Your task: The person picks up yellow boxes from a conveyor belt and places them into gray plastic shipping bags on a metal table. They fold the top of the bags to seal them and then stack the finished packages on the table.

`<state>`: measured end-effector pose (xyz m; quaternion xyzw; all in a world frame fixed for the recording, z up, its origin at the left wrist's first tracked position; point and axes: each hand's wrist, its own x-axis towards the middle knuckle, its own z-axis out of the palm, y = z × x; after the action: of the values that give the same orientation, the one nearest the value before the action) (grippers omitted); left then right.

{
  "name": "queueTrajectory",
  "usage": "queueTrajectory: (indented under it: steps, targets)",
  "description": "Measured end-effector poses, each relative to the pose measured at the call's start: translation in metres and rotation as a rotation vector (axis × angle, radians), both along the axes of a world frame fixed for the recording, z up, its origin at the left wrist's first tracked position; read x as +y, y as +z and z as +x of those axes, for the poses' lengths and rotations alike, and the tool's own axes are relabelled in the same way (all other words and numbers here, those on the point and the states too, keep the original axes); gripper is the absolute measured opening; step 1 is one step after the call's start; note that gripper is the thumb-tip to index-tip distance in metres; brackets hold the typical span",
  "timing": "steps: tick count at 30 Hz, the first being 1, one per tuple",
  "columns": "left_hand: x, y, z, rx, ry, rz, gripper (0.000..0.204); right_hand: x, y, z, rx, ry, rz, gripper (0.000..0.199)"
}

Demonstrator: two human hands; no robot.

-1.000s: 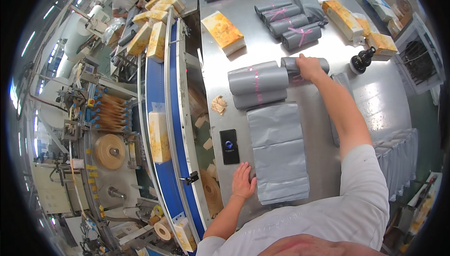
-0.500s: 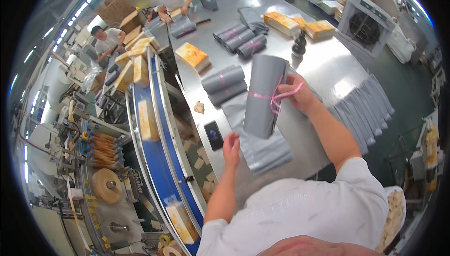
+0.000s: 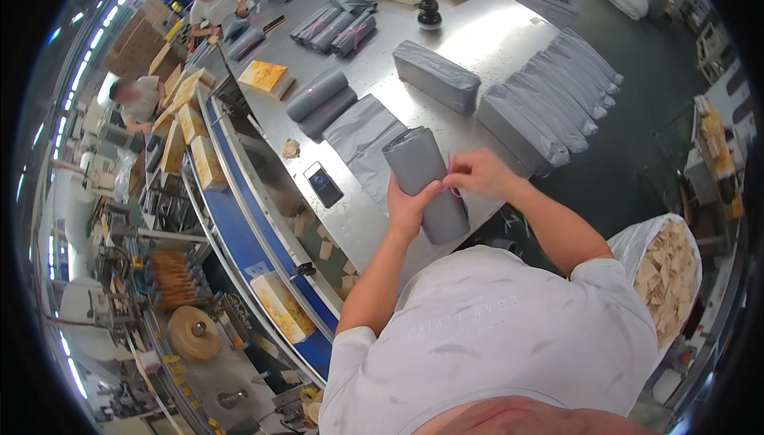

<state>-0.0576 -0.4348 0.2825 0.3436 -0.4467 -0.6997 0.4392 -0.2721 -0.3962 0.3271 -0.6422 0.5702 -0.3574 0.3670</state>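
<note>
A rolled bundle of grey plastic sheeting (image 3: 428, 188) is tilted in front of me over the near edge of the metal table (image 3: 382, 81). My left hand (image 3: 407, 202) wraps around its left side, thumb across the front. At its right side my right hand (image 3: 481, 175) pinches a thin pink string (image 3: 454, 191), whose far part is hidden behind the roll and fingers. Flat grey plastic sheets (image 3: 362, 136) lie on the table just beyond the roll. To their left rest two more grey rolls (image 3: 322, 103), one with a pink tie, and a black phone (image 3: 323, 184).
Grey-wrapped packs (image 3: 541, 113) line the table's right side, with a single grey block (image 3: 436, 75) beside them. A blue conveyor belt (image 3: 247, 232) carrying yellow-white packs runs along the left. Two people work at the far left. An open sack of tan pieces (image 3: 667, 276) stands right.
The roll has come down and nearer to me. My left hand, earlier apart from it, now grips it. My right hand still has the pink string. The view has shifted, showing more at the right.
</note>
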Motion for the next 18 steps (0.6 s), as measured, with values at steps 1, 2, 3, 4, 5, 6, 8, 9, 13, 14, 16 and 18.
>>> queueTrajectory:
  steps: [1, 2, 3, 4, 5, 6, 8, 9, 13, 14, 16, 18]
  targets:
    - [0.001, 0.008, -0.004, -0.006, -0.004, -0.034, 0.065, 0.009, 0.003, 0.005, 0.041, 0.001, -0.033, 0.023]
    - [0.004, 0.008, -0.005, -0.047, -0.008, -0.066, 0.064, 0.016, 0.005, 0.007, 0.082, 0.003, -0.066, 0.024]
    - [0.007, 0.008, -0.006, -0.088, -0.011, -0.101, 0.064, 0.019, -0.008, 0.002, 0.064, -0.02, -0.095, 0.024]
    - [0.01, 0.006, -0.008, -0.128, -0.013, -0.128, 0.064, 0.024, -0.017, 0.0, 0.033, -0.064, -0.17, 0.023]
    - [0.01, 0.004, -0.011, -0.101, -0.034, -0.132, 0.064, 0.028, -0.025, -0.002, 0.002, -0.106, -0.246, 0.022]
    - [0.014, 0.002, -0.011, -0.079, -0.052, -0.126, 0.063, 0.035, -0.025, 0.001, -0.032, -0.146, -0.312, 0.022]
    - [0.019, -0.003, -0.014, -0.047, -0.066, -0.11, 0.064, 0.044, -0.022, 0.001, -0.014, -0.204, -0.371, 0.021]
    - [0.02, 0.0, -0.021, -0.033, -0.066, -0.098, 0.065, 0.047, -0.016, -0.002, -0.001, -0.235, -0.399, 0.021]
    - [0.026, 0.009, -0.026, 0.045, -0.044, 0.03, 0.067, 0.047, -0.011, -0.02, -0.084, -0.197, -0.178, 0.022]
    - [0.026, 0.009, -0.027, 0.017, -0.05, 0.012, 0.066, 0.052, -0.009, -0.025, -0.067, -0.106, -0.138, 0.023]
    - [0.024, 0.008, -0.022, -0.058, -0.053, -0.036, 0.065, 0.058, 0.0, -0.027, -0.05, 0.083, -0.071, 0.024]
    - [0.018, 0.004, -0.018, -0.215, -0.001, -0.183, 0.063, 0.061, -0.005, -0.04, 0.088, 0.065, -0.03, 0.023]
